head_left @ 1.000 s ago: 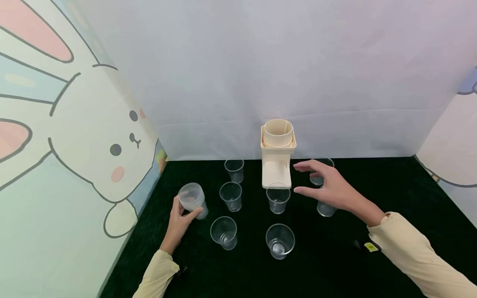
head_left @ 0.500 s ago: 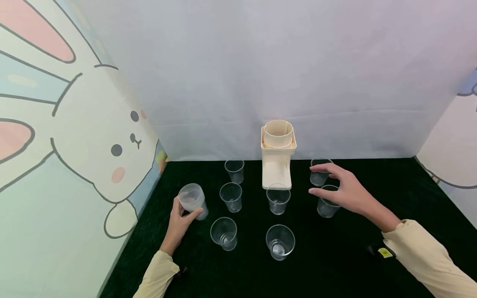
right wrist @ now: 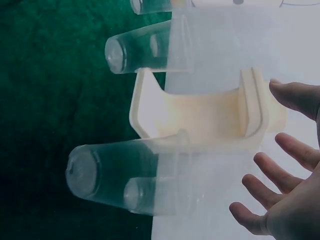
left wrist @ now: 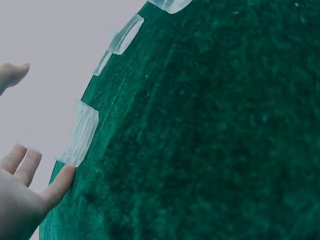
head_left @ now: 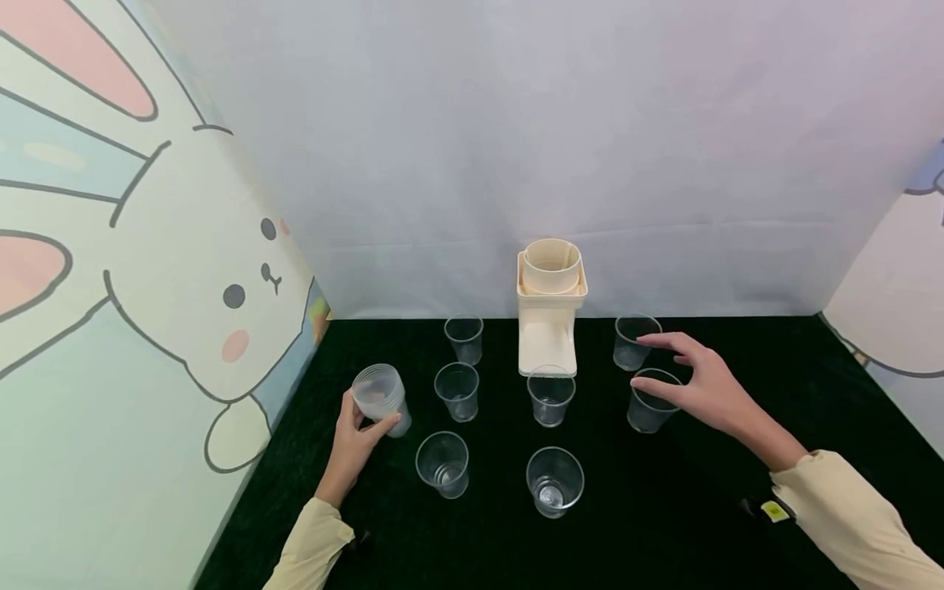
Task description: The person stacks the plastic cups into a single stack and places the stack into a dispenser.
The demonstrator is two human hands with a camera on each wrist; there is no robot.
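Hands among clear plastic cups on a green desk (head_left: 737, 369)
Left hand (head_left: 352, 442) grips a stack of cups (head_left: 379, 397); right hand (head_left: 701, 385), fingers spread, hovers over a single cup (head_left: 649, 406) near the cream dispenser (head_left: 549, 311).

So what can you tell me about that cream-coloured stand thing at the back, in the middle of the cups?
The cream stand looks like matte plastic: a squarish top holding a round open ring, over a flat back panel with low side walls. It stands upright on the dark green mat, at the back against the white backdrop. A clear cup sits right in front of its foot. Neither hand touches it.
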